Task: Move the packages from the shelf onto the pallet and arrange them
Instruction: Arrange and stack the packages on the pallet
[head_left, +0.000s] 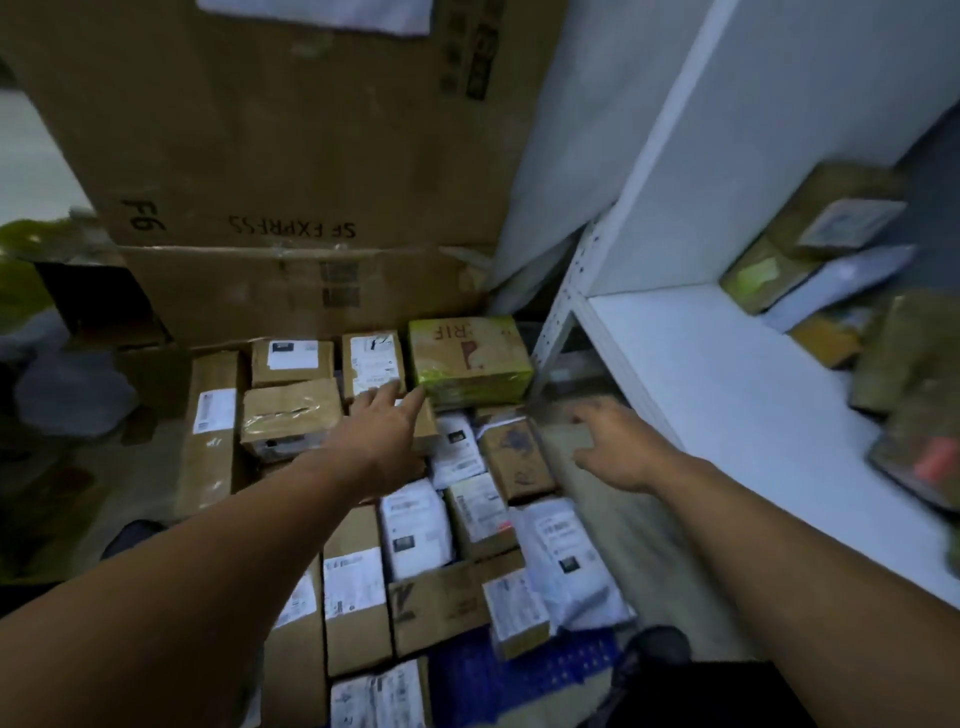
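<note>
Several cardboard boxes and white mailer bags lie packed together on a blue pallet (483, 675) on the floor. A box wrapped in yellow-green tape (467, 358) sits at the far right corner of the stack. My left hand (379, 431) reaches out open above the boxes, fingertips close to that box's near left corner. My right hand (618, 447) hovers open and empty to the right of the stack, over bare floor. Further packages (810, 260) lie on the white shelf (727, 405) at the right, blurred.
Large flattened cardboard sheets (291, 156) stand against the wall behind the pallet. The shelf's white upright post (566, 306) stands just right of the taped box. My dark shoe (654, 649) is by the pallet's near right corner. Dark items sit at the left.
</note>
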